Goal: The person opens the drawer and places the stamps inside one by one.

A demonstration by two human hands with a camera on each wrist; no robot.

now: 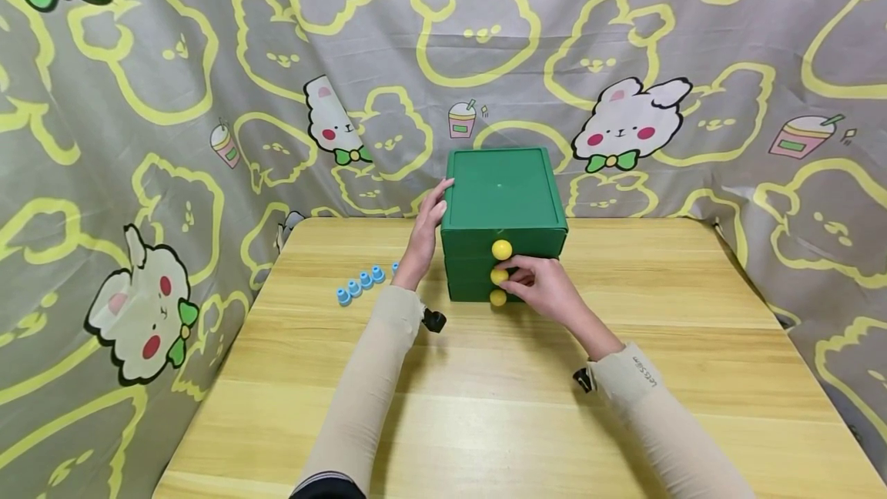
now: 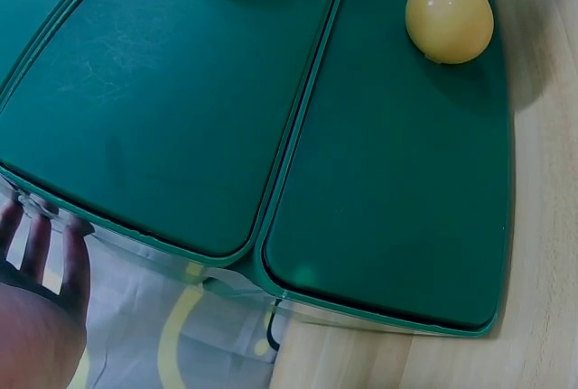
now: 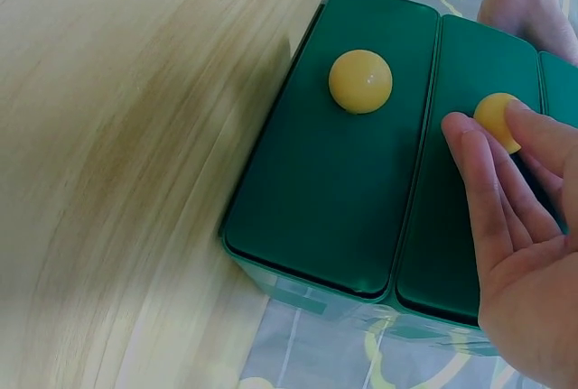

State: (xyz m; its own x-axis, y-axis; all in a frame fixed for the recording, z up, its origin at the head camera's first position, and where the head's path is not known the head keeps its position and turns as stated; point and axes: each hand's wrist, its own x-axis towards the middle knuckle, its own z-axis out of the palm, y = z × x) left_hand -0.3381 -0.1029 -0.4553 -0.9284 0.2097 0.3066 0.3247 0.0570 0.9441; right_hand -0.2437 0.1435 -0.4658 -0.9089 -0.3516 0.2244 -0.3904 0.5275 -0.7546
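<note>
A green drawer cabinet (image 1: pixel 506 187) with three stacked drawers stands on the table, a round yellow knob on the front of each. My right hand (image 1: pixel 543 289) pinches the middle knob (image 3: pixel 493 122) between thumb and fingers. The top knob (image 1: pixel 502 249) and the bottom knob (image 3: pixel 360 81) are untouched. Against the cabinet's left side rests my left hand (image 1: pixel 423 237), its fingers extended up towards the top edge. In the left wrist view those fingers (image 2: pixel 76 267) show beside the cabinet's side wall. All drawer fronts in view sit flush in the frame.
Left of the cabinet, several small blue stepped pieces (image 1: pixel 366 280) stand in a row on the wooden table (image 1: pixel 499 406), one partly hidden behind the left wrist. A grey patterned curtain (image 1: pixel 388 45) hangs behind and along both sides of the table.
</note>
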